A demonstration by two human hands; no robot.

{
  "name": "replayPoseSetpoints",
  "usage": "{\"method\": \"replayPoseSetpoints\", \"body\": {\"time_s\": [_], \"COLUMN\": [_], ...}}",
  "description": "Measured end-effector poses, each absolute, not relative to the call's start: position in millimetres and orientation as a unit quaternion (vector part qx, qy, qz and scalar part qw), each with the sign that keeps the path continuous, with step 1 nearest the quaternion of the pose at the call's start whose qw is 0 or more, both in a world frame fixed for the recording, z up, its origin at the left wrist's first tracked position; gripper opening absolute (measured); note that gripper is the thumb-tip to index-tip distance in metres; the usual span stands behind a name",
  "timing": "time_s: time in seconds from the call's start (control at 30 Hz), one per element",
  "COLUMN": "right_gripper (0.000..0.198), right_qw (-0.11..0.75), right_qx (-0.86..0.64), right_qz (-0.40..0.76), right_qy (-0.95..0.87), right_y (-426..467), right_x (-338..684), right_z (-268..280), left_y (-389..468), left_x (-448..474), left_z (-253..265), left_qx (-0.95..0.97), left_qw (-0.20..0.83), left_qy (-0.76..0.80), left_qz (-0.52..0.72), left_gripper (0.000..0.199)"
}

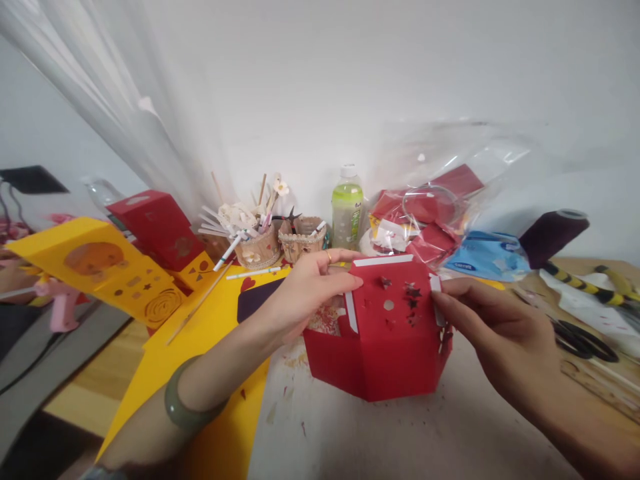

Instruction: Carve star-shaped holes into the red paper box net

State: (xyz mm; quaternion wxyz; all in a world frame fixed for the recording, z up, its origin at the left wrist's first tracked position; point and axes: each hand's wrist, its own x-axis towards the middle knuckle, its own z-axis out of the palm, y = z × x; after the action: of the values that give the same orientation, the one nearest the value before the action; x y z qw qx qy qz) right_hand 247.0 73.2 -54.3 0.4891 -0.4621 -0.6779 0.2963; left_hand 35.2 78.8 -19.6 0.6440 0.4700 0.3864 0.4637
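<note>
Between my hands is a folded red card box (395,360), its upper panel pierced with small stars and a round hole. White strips that look like adhesive tape (384,260) run along the edges of its flaps. My left hand (320,283) grips the upper left edge of the box, thumb in front and fingers behind. At the right edge, my right hand (493,327) pinches the side flap by its white strip. The right fingers behind the flap are partly hidden.
A yellow card sheet (195,373) lies at left beside a yellow cut-out box (110,260) and pink glue gun (63,303). Behind stand pen baskets (257,250), a green bottle (347,207) and a clear bag (425,207). Scissors (583,340) lie at right.
</note>
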Motion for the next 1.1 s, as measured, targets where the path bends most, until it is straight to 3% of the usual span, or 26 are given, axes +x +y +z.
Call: {"method": "replayPoseSetpoints", "body": {"time_s": [0.3, 0.57, 1.1], "right_gripper": [0.022, 0.022, 0.023], "right_qw": [0.482, 0.468, 0.453], "right_qx": [-0.469, -0.479, -0.478], "right_qz": [0.322, 0.361, 0.356], "right_qy": [-0.666, -0.649, -0.663], "right_y": [75.4, 79.7, 82.3], "right_x": [247.2, 249.9, 247.9], "right_z": [-56.6, -59.8, -59.1], "left_y": [83.1, 85.2, 87.2], "left_x": [31.5, 29.7, 25.0], "left_z": [-19.3, -16.6, -24.7], "left_qx": [0.47, 0.485, 0.516], "left_qw": [0.636, 0.644, 0.663], "left_qy": [0.422, 0.413, 0.379], "left_qz": [0.444, 0.424, 0.389], "left_gripper": [0.027, 0.011, 0.015]}}
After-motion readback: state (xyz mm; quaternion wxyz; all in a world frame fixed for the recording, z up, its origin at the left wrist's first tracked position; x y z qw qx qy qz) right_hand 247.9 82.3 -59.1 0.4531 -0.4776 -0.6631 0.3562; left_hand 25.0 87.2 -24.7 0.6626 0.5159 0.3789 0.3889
